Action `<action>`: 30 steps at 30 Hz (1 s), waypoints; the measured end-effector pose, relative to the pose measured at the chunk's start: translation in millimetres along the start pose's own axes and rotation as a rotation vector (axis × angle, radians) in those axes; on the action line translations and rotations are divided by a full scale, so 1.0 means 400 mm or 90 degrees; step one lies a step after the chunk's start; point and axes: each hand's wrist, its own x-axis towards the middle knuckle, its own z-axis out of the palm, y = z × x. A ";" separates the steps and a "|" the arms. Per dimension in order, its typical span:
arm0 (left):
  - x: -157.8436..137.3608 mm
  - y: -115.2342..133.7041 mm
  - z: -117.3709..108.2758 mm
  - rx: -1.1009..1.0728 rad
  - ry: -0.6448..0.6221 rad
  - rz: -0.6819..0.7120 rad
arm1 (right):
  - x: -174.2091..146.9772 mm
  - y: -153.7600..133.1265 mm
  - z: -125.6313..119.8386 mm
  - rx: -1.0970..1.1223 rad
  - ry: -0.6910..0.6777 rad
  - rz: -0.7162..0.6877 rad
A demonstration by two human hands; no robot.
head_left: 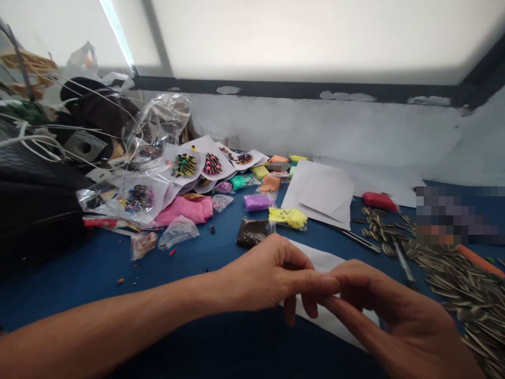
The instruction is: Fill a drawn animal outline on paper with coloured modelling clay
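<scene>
My left hand (268, 279) and my right hand (386, 310) meet over a white sheet of paper (331, 321), thumbs and fingers pinched together. Whatever lies between the fingertips is hidden or too small to make out. Just beyond my left hand lies a dark brown packet (252, 233) of what looks like modelling clay. A yellow packet (288, 218) and a purple packet (258, 202) sit behind it. To the right of my right hand spreads a heap of striped sunflower seeds (461, 287).
Stacked white papers (321, 189) lie behind, near a red packet (379, 201). A thin dark pen (359, 240) and a clear-barrelled pen (403, 263) rest by the seeds. At left are paper sheets (168, 158) bearing colour-tipped seeds, pink clay (185, 210), plastic bags and a black bag (35, 210).
</scene>
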 end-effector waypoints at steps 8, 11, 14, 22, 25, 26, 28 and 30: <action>0.001 0.002 -0.008 0.042 -0.052 0.025 | 0.004 0.001 -0.013 -0.013 -0.031 -0.022; 0.004 0.000 -0.020 0.020 -0.055 0.010 | 0.006 0.001 -0.014 -0.033 -0.016 -0.018; 0.006 -0.002 -0.025 -0.007 -0.061 0.008 | 0.010 -0.002 -0.016 -0.047 -0.028 -0.026; 0.008 -0.003 -0.023 0.017 -0.047 -0.009 | 0.011 -0.006 -0.012 -0.141 -0.029 -0.107; 0.007 -0.005 -0.016 0.027 -0.029 -0.020 | 0.003 -0.004 0.001 -0.207 -0.005 -0.144; 0.006 -0.005 -0.012 0.030 -0.023 -0.023 | 0.000 -0.004 0.005 -0.229 0.005 -0.152; 0.004 -0.004 -0.006 0.035 -0.024 -0.029 | -0.004 -0.002 0.009 -0.267 0.034 -0.165; 0.003 -0.002 -0.004 0.042 -0.033 -0.039 | -0.003 -0.002 0.005 -0.275 0.069 -0.140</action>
